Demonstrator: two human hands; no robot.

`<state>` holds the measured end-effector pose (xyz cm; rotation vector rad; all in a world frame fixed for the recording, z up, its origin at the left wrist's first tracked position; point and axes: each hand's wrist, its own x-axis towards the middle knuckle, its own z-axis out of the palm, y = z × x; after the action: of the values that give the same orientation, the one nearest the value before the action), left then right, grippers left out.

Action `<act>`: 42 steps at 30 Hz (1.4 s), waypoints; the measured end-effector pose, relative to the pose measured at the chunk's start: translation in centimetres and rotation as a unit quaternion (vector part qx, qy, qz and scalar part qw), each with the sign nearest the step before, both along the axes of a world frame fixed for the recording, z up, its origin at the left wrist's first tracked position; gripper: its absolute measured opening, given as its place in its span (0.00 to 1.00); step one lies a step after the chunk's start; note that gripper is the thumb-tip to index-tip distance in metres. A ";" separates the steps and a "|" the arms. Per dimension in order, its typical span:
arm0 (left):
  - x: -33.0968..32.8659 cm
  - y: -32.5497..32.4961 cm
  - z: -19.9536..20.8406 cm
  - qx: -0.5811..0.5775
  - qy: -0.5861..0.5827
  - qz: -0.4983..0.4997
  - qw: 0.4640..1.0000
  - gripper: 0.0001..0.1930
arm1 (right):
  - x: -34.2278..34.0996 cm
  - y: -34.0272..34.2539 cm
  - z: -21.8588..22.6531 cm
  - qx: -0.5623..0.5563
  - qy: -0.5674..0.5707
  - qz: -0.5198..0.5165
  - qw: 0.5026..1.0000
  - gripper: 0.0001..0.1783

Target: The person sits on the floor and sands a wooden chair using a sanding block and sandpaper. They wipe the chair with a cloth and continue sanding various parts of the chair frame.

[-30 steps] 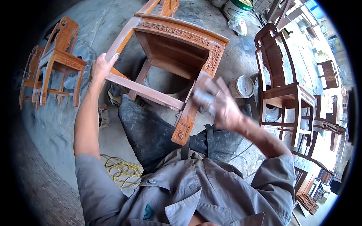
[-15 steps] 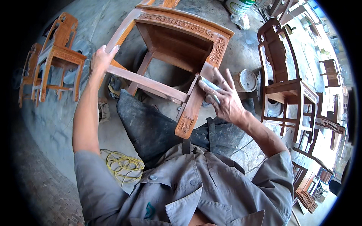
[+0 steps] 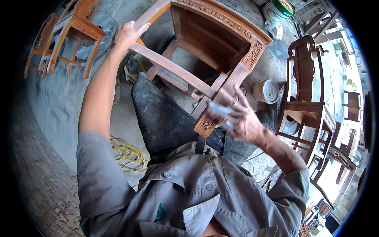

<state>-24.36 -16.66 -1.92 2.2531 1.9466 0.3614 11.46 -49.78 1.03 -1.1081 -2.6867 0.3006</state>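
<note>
A brown wooden chair frame [image 3: 173, 70] with carved panels lies tipped over in front of me, pale dust on its rails. At the upper left, my left hand [image 3: 127, 35] is closed round one of its legs. My right hand [image 3: 244, 120], smeared by motion, presses a folded pale blue-grey piece of sandpaper [image 3: 219, 109] along the near leg. Some of its fingers are stretched out over the wood. Just beside the sandpaper is the leg's carved end block [image 3: 205, 126]. The frame's near end hangs over my dark trousers [image 3: 160, 114].
Finished-looking wooden chairs stand at the left [image 3: 81, 29] and a dark chair [image 3: 304, 83] at the right. A round tub [image 3: 266, 91] sits by my right knee. Beyond it is a green-and-white bucket [image 3: 278, 10]. A yellow cable [image 3: 128, 155] lies coiled on the floor.
My right hand has slid the sandpaper down the leg toward the carved end, nearer to me. My left hand keeps its grip. The whole scene has shifted rightward in view.
</note>
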 end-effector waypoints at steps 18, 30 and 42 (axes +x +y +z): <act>-0.6 0.7 -1.0 -0.007 -0.002 -0.027 1.000 0.41 | -5.9 -5.0 0.0 0.041 -0.044 0.035 0.998 0.33; -0.1 0.9 -0.7 -0.012 0.006 -0.022 1.000 0.41 | -4.1 -7.7 -1.4 -0.020 0.044 -0.065 0.997 0.30; -0.9 0.8 -0.5 -0.028 0.023 -0.014 0.999 0.43 | -0.8 -4.2 -1.6 0.028 0.021 -0.231 0.972 0.32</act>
<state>-25.21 -15.83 -2.37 2.2708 1.9192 0.2517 10.63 -53.94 -0.58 -1.6345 -2.2924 0.1603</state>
